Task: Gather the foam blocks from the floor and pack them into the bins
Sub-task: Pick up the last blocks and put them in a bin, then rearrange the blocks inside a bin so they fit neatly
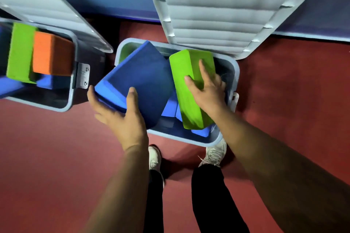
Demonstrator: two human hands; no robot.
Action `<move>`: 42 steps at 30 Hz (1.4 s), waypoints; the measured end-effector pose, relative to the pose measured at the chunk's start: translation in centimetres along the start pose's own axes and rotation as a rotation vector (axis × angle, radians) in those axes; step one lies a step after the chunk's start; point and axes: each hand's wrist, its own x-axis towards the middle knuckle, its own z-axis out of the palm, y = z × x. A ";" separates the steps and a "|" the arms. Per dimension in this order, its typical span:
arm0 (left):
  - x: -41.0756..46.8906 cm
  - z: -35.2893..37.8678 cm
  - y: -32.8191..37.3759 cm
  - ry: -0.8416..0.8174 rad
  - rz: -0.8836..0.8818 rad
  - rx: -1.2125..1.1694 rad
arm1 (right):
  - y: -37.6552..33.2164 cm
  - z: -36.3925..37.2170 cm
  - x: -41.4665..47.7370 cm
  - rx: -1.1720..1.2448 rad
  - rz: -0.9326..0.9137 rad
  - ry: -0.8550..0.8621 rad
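The left hand [121,117] grips a blue block [141,79] at its near corner, thumb on top. The block lies tilted across the left rim of the middle bin [224,135]. The right hand [207,91] holds a green block [189,100] inside the bin's right side, thumb and forefinger on top, the other fingers round its right face. An orange block [51,55] sits in the left bin [70,98].
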 end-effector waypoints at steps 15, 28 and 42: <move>3.0 -4.8 -2.0 -0.301 -0.262 -0.352 | 0.3 -1.7 -1.3 0.533 0.196 0.088; 7.3 5.9 -4.6 -0.828 -0.099 0.242 | 4.4 -2.6 -1.6 0.337 0.176 0.269; 16.7 -3.9 -2.3 -1.002 0.141 0.287 | -9.8 2.4 -12.4 -0.012 -0.253 0.645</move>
